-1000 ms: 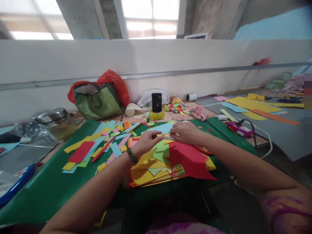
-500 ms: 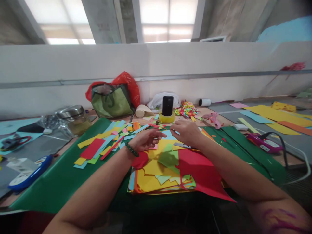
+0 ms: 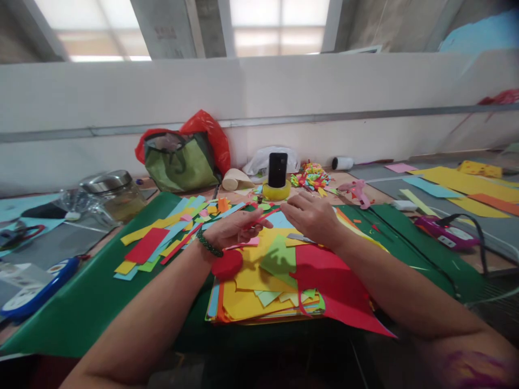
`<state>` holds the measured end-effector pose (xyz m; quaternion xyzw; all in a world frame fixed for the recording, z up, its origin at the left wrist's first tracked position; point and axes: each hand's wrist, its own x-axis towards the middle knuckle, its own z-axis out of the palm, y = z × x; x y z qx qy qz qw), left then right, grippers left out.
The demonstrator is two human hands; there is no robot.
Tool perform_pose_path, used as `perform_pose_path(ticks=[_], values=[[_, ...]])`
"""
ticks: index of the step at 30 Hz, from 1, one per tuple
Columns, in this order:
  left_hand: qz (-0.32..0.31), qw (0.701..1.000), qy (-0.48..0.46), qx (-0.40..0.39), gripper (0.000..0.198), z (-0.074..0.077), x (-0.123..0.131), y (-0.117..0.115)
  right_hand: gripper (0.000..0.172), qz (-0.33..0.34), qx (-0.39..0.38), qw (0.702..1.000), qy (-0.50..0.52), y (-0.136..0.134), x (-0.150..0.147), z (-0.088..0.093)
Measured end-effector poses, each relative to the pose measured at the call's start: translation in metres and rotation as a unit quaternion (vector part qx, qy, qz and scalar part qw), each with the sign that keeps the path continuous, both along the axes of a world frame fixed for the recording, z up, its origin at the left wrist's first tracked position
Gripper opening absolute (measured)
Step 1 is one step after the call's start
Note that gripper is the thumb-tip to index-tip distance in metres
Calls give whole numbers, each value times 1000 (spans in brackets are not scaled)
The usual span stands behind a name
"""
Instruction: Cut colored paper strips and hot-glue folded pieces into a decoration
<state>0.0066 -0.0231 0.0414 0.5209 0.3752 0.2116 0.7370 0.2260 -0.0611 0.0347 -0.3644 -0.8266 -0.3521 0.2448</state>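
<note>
A narrow red paper strip (image 3: 268,214) stretches between my two hands above the paper pile. My left hand (image 3: 235,227), with a dark green bead bracelet, pinches one end between thumb and fingers. At the other end, my right hand (image 3: 314,219) has its fingertips closed on the strip. Below my right hand, a grey metal blade (image 3: 299,237) shows, its rest hidden. Under the hands lie a stack of yellow paper (image 3: 243,302), a green paper piece (image 3: 279,259), a large red sheet (image 3: 336,286) and a red paper disc (image 3: 227,264).
Cut paper strips (image 3: 162,232) lie left on the green mat (image 3: 81,302). Behind stand a phone (image 3: 278,170) on a yellow tape roll (image 3: 276,190), a glass jar (image 3: 117,197) and a green bag (image 3: 180,162). A pink glue gun (image 3: 357,192) rests at right, its cord crossing the mat.
The red strip now shows clearly between my hands. My left fingers have closed around it. The view has shifted slightly, and my right hand stays in nearly the same place.
</note>
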Motion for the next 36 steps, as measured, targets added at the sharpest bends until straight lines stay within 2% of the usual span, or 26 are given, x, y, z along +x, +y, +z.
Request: perform_pose_path(ticks=[2,8,11,15,18,22,25,28,32,34,36], values=[[-32,999,2,30,33,-2,-2,-1,29,0,6,1000,-9,-1,0,0],[-65,996,15,57,36,2,-5,-3,31,0,-9,1000,16,2,1,-2],[-61,995,19,81,37,2,-7,-1,32,3,-34,999,27,3,1,-4],[-32,993,38,111,22,-3,-9,4,33,8,-48,998,28,3,1,-6],[-31,994,43,96,19,-5,-8,6,32,5,-50,998,22,0,1,-5],[-29,997,35,62,24,-3,-6,3,33,15,-29,999,15,-2,1,-5],[-36,997,30,55,28,0,-5,0,32,56,-48,995,72,1,-2,-9],[-29,997,19,64,30,-1,-2,-3,24,111,-148,960,212,3,-8,-14],[33,995,16,90,31,-7,7,-8,20,126,-327,856,381,1,-19,-16],[60,994,23,88,35,-11,12,-9,21,130,-392,802,431,-1,-22,-14],[75,993,16,90,38,-13,15,-11,20,131,-432,764,460,-1,-25,-13]])
